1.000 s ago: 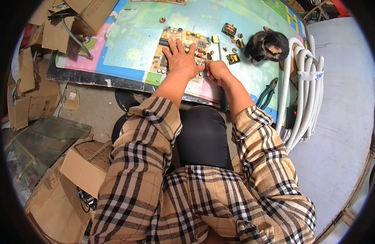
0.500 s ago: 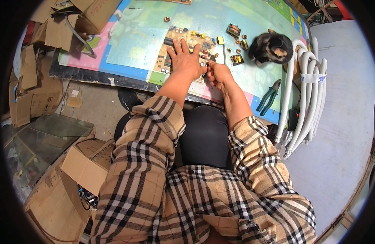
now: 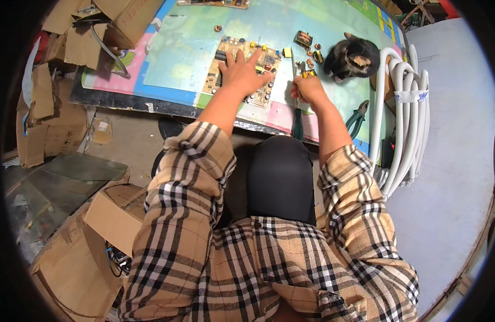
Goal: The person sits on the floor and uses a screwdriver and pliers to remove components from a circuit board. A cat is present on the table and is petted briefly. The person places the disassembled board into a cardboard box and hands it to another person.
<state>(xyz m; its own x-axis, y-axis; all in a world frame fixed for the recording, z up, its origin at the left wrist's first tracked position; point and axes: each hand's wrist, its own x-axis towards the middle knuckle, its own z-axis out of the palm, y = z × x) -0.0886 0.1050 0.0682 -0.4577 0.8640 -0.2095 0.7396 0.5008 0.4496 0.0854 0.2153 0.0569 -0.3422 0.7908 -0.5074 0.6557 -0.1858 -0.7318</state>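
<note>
My left hand (image 3: 242, 78) rests with fingers spread on a tan circuit board (image 3: 210, 80) crowded with small parts. To the right of the board, my right hand (image 3: 310, 89) is closed, its fingertips pinched around something small that I cannot make out. Under or beside those fingers lies a screwdriver (image 3: 297, 126), its dark green handle towards me and its thin shaft pointing away. Just beyond the right hand are loose transformers and coils, including a larger transformer (image 3: 304, 38) and a yellow-topped block (image 3: 287, 52).
A black cat (image 3: 350, 58) sits right of the loose parts. Green-handled pliers (image 3: 358, 119) lie near the table's right edge, beside coiled white hoses (image 3: 405, 112). A single coil (image 3: 218, 28) and another circuit board (image 3: 215, 2) are farther back. Cardboard boxes (image 3: 65, 129) crowd the left side.
My right hand has moved from the board's right edge rightward to the loose parts, uncovering the screwdriver's handle. The left hand stays spread on the board. The view has shifted slightly.
</note>
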